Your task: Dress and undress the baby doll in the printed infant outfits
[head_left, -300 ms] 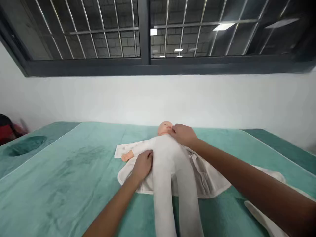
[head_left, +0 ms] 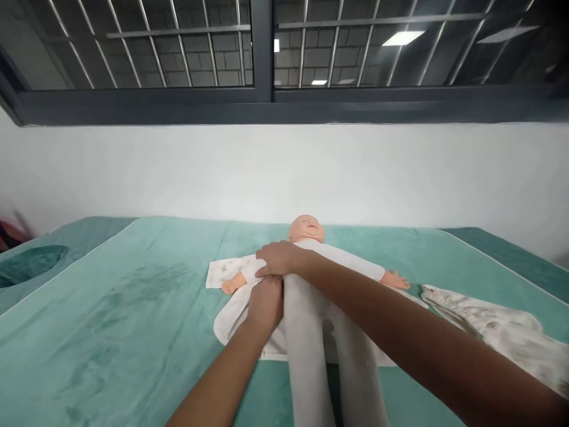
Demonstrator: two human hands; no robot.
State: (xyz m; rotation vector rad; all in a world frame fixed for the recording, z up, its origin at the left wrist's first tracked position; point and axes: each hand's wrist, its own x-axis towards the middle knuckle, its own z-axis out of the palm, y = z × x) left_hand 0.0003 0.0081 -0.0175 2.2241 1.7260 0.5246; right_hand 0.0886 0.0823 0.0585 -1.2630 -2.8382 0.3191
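Observation:
A baby doll point(head_left: 306, 229) lies on its back, head toward the wall, arms spread. It wears a white footed sleepsuit point(head_left: 306, 332), whose legs stretch toward me. At the doll's side on the left, my left hand point(head_left: 265, 303) is closed on the sleepsuit's edge, its fingertips partly hidden. Just above it, my right hand point(head_left: 283, 258) reaches across the chest with bent fingers around the cloth near the armpit. Under the doll a pale cloth point(head_left: 229, 317) is spread out. A small printed white cloth point(head_left: 222, 271) lies beneath the arm on the left.
A green plush cover point(head_left: 111, 320) spreads over the whole surface. At the right lies a crumpled floral cloth point(head_left: 493, 320), partly behind my forearm. A white wall point(head_left: 178, 172) and a dark-framed barred window point(head_left: 263, 107) stand behind. A round hollow point(head_left: 33, 264) shows at the left.
My right hand has moved from beside the doll's neck down and left, close to my left hand. The doll's face and its arm on the right have come into sight. The view has tilted slightly.

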